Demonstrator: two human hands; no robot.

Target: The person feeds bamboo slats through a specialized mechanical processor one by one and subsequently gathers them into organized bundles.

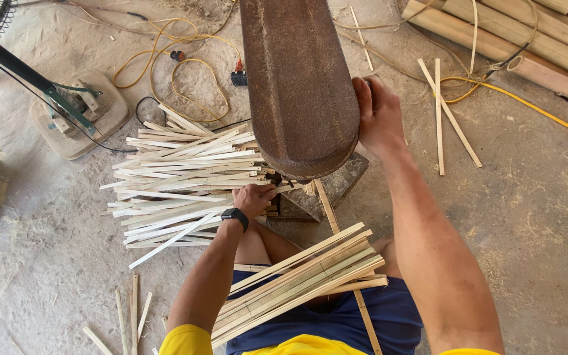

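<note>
1. The person sits low on the floor (pixel 534 217), and a big rusty blade (pixel 297 85) stands up between the knees, rounded end toward them.
2. The right hand (pixel 377 115) is clenched on the blade's right edge, thumb on the near face, fingers wrapped behind.
3. The left hand (pixel 252 199), with a black watch (pixel 235 217) on the wrist, sits just under the blade's rounded end. Its fingers are curled down over the ends of some strips; whether it actually grasps one I cannot tell.
4. The strips under that hand belong to the pile (pixel 179 177), pale split slats fanned out on the floor to the left of the blade, their near ends reaching the hand.
5. A second bundle (pixel 304 279) of longer, yellower slats lies slantwise across the lap on the blue shorts (pixel 356 322), below both hands and apart from them.
6. One slat (pixel 327 207) runs from the blade's foot down toward the lap, passing under the bundle.
7. The blade stands on a dark block (pixel 343 181) on the floor.
8. The floor is dusty bare concrete with sawdust and shavings.
9. A few loose slats (pixel 443 115) lie to the right of the blade; short offcuts (pixel 129 315) lie near the bottom left.
10. Yellow cable (pixel 179 72) loops on the floor behind the pile, and more trails off to the right.
11. A fan base (pixel 73 112) stands at the far left; thick poles (pixel 514 39) lie stacked at the far right.
</note>
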